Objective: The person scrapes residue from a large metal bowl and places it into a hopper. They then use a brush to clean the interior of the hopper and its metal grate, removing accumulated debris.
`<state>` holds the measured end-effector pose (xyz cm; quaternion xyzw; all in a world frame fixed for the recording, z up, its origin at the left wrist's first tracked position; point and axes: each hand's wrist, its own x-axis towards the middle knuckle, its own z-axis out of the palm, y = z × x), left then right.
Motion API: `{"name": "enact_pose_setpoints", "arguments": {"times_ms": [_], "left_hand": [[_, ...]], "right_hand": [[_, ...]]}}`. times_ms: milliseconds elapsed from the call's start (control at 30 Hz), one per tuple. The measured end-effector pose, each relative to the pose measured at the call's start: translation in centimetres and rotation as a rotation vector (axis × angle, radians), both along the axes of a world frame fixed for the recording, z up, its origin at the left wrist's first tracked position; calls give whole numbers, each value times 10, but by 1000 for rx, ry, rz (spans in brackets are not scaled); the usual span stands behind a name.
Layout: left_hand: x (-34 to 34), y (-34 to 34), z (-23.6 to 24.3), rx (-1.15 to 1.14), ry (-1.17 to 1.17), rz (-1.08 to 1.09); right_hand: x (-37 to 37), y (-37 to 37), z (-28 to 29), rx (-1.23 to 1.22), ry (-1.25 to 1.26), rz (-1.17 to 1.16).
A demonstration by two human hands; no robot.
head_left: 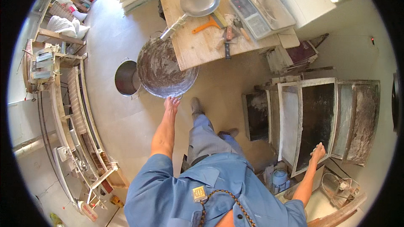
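Note:
In the head view my left hand (171, 103) reaches forward to the near rim of a large round metal pan (158, 65), whose inside is dark and dusted grey. Its fingers look stretched and slightly apart at the rim; whether they touch it I cannot tell. Out to the right, my right hand (318, 152) is closed, fingers curled, in front of a tall pale-framed dark panel (317, 117). What it holds, if anything, is hidden. A deep metal pot (126, 80) stands against the large pan's left side.
A wooden table (189, 52) ahead carries a frying pan (200, 1), an orange-handled scraper (206, 25), a black-handled tool (227, 50) and a grey plastic case (252, 17). Wooden racks (80, 109) line the left. A blue can (279, 177) stands low on the right.

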<state>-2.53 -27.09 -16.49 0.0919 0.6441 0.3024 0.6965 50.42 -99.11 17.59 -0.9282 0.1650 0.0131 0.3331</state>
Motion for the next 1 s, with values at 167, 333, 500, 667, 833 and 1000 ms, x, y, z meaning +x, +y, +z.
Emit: {"name": "enact_pose_setpoints", "arguments": {"times_ms": [167, 333, 500, 667, 833, 1000], "left_hand": [[11, -73, 40, 1, 93, -92], [-7, -99, 23, -46, 143, -43], [-25, -72, -22, -38, 203, -65], [-25, -23, -85, -58, 175, -44], [-10, 8, -127, -223, -11, 255], [-26, 36, -133, -253, -268, 273]], "right_hand": [[31, -61, 0, 249, -14, 170], [24, -111, -18, 64, -29, 91], [-1, -125, -33, 223, 45, 47], [0, -158, -41, -216, 43, 209], [19, -193, -80, -241, 43, 343], [21, -133, -73, -540, -34, 434]]}}
